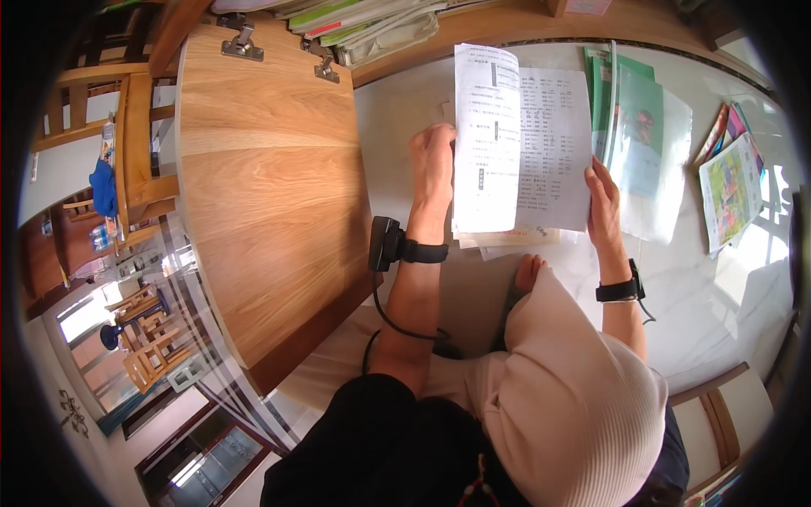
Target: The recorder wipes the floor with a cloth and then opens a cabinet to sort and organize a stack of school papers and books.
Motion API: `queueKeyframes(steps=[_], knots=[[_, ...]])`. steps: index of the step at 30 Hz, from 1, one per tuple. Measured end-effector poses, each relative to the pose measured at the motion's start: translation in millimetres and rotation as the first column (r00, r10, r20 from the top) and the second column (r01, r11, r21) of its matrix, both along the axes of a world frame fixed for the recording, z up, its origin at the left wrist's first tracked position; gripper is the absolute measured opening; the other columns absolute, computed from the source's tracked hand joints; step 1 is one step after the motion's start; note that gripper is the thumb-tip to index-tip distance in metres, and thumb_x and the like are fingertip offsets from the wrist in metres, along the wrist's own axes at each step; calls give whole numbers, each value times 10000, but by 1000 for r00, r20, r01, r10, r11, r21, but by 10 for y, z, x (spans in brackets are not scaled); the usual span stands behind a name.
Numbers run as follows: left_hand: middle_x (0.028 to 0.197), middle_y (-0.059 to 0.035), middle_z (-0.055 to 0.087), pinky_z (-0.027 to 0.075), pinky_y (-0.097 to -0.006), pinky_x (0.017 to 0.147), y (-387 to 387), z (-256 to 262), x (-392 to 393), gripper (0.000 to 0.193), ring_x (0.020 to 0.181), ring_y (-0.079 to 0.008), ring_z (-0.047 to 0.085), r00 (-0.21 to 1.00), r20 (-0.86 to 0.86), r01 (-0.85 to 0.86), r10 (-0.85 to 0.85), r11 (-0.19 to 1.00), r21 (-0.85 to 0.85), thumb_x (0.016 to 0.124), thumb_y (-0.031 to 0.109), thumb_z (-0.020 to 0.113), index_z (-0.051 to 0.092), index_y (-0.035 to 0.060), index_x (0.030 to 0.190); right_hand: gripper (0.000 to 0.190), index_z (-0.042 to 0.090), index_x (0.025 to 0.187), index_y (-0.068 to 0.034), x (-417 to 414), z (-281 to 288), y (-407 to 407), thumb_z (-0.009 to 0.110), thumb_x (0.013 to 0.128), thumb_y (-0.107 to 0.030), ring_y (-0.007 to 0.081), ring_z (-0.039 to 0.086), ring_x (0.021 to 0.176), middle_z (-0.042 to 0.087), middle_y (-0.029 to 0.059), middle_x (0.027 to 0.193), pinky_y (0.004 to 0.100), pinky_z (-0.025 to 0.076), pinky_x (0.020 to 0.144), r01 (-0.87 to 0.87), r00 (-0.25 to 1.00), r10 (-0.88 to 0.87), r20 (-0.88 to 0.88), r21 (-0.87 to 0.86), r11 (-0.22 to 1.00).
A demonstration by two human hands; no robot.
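Observation:
An open printed booklet [488, 146] is held up between my two hands, its pages covered in small text. My left hand [433, 158] is curled at the booklet's left edge, the fingertips partly out of sight. On the right edge, my right hand [603, 193] grips the paper, thumb in front. Beneath the booklet lie more loose papers [507, 238], mostly covered. Just right of my right hand, a clear plastic folder [671, 133] with green sheets rests on the pale floor.
A wooden panel with metal hinges [266, 158] stands at the left. Stacked books and papers [374, 25] fill a shelf at the top. Colourful booklets [728, 190] lie on the floor at the right. My bent knee [570, 380] is close below, with a bare foot [529, 271] near the papers.

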State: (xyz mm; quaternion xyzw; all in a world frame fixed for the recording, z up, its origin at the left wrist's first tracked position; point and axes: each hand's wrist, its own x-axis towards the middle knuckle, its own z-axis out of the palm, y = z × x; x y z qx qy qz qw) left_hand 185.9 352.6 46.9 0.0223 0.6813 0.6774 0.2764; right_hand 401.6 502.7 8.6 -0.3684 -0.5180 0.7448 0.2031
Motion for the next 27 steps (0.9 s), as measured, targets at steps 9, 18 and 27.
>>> queueKeyframes(steps=[9, 18, 27], knots=[[657, -38, 597, 450, -258, 550, -85, 39, -73, 170, 576, -130, 560, 980, 37, 196, -195, 980, -30, 800, 95, 533, 634, -28, 739, 562, 483, 1296, 66, 15, -12, 29, 504, 931, -360, 203, 525, 1068, 582, 142, 1150, 300, 407, 930, -24, 999, 22, 35, 54, 998], [695, -145, 672, 518, -270, 573, -11, 192, -57, 238, 609, -181, 651, 957, 89, 282, -275, 956, -79, 830, 99, 466, 631, -26, 714, 639, 426, 1345, 59, 78, -235, 60, 544, 917, -401, 222, 490, 1149, 540, 176, 1239, 317, 395, 963, 48, 999, -48, -24, 19, 999], [761, -100, 629, 511, -272, 492, 2, -214, 85, 123, 632, -155, 621, 980, -35, 181, -197, 945, -274, 864, 96, 580, 582, -26, 878, 618, 391, 1383, 27, 36, -147, 26, 578, 922, -338, 227, 497, 1163, 537, 177, 1261, 343, 387, 990, 10, 1000, -11, 6, 57, 998]])
